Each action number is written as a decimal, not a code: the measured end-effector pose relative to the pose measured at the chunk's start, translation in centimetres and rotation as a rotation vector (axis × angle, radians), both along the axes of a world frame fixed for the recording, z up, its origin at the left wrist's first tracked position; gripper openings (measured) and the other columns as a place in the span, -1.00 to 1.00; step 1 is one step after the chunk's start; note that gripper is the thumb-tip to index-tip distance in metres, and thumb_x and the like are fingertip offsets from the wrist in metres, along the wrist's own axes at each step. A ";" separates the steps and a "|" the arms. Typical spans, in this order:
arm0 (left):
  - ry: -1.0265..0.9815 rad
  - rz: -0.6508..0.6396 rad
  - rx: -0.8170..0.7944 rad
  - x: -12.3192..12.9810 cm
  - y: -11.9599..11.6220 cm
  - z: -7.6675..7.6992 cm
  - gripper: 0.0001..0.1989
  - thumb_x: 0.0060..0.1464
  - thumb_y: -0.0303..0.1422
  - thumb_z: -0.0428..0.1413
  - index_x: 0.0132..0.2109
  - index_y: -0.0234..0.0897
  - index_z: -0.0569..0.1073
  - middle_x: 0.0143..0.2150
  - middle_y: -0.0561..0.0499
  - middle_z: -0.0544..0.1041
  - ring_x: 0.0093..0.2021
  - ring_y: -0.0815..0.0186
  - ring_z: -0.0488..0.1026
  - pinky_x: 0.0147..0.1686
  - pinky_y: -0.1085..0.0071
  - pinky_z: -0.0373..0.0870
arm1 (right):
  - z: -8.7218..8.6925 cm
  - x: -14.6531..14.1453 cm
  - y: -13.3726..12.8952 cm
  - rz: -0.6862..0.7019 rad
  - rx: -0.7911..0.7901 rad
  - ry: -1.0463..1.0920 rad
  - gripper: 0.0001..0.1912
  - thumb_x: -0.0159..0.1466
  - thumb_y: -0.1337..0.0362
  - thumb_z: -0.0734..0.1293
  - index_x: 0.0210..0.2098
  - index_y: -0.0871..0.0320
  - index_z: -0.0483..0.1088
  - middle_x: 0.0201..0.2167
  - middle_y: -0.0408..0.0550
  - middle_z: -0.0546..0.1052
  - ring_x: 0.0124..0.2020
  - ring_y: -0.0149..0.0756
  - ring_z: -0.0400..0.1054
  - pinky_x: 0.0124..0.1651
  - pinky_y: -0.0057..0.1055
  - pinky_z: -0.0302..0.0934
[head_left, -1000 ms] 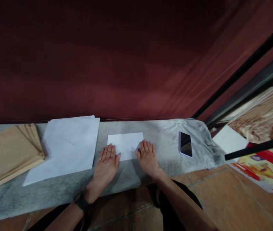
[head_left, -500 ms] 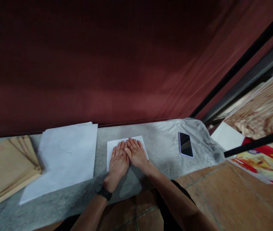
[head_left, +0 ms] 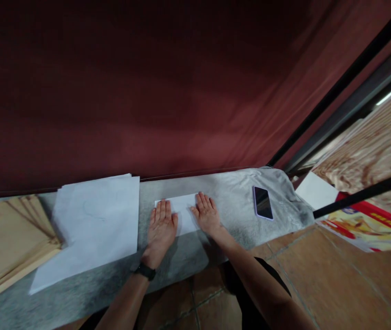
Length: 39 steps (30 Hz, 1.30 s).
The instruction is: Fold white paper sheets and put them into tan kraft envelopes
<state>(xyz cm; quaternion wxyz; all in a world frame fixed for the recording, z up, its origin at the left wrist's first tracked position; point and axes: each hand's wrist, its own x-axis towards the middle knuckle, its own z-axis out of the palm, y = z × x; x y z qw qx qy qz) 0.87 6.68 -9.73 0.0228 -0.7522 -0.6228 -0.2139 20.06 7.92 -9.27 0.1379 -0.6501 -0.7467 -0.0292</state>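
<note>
A small white paper [head_left: 185, 215] lies on the grey cloth-covered surface [head_left: 230, 192], its middle showing between my two hands. My left hand [head_left: 162, 229] rests flat over the paper's left side, fingers extended, with a black band on the wrist. Over the right side lies my right hand [head_left: 207, 214], palm down and fingers stretched out. Neither hand grips anything. The parts of the paper under the palms are hidden.
Left of my hands are large white sheets [head_left: 102, 220] and a stack of brown paper envelopes or bags [head_left: 9, 243]. A phone [head_left: 263, 202] lies to the right. Beyond it are black bars [head_left: 364, 192] and a red-yellow printed box or packet [head_left: 364, 224]. A dark red panel [head_left: 181, 114] stands behind.
My hands, side by side in the paper's middle before, have moved apart to its left and right sides. The paper's middle is now uncovered.
</note>
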 end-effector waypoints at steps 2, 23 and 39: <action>-0.009 0.024 -0.004 -0.3 0.0 -0.1 -0.35 0.31 -0.24 -0.20 0.41 -0.54 0.16 0.42 -0.37 0.21 0.46 0.00 0.08 0.37 -0.06 0.10 | -0.1 0.8 -0.2 -0.008 0.004 -0.001 -0.37 0.51 0.04 0.11 0.43 0.28 0.07 0.41 0.21 0.17 0.41 -0.04 0.09 0.41 -0.04 -0.03; 0.147 -0.231 -0.014 1.0 -6.4 -0.7 -0.38 0.34 -0.23 -0.19 0.42 -0.47 0.13 0.45 -0.30 0.18 0.47 0.09 0.07 0.41 0.04 0.09 | 0.4 0.3 -6.0 0.406 -0.007 0.068 -0.38 0.52 0.04 0.07 0.43 0.26 0.07 0.45 0.07 0.11 0.46 -0.17 -0.01 0.47 -0.13 -0.10; 0.119 -0.069 -0.057 -1.1 -6.2 1.2 -0.19 0.29 0.06 -0.15 0.41 -0.53 0.13 0.45 -0.39 0.14 0.49 0.00 0.00 0.44 -0.01 -0.05 | -0.3 3.9 -5.9 0.192 0.043 0.020 -0.37 0.51 0.08 0.12 0.45 0.27 0.02 0.42 0.19 0.16 0.44 -0.03 0.04 0.41 0.00 -0.02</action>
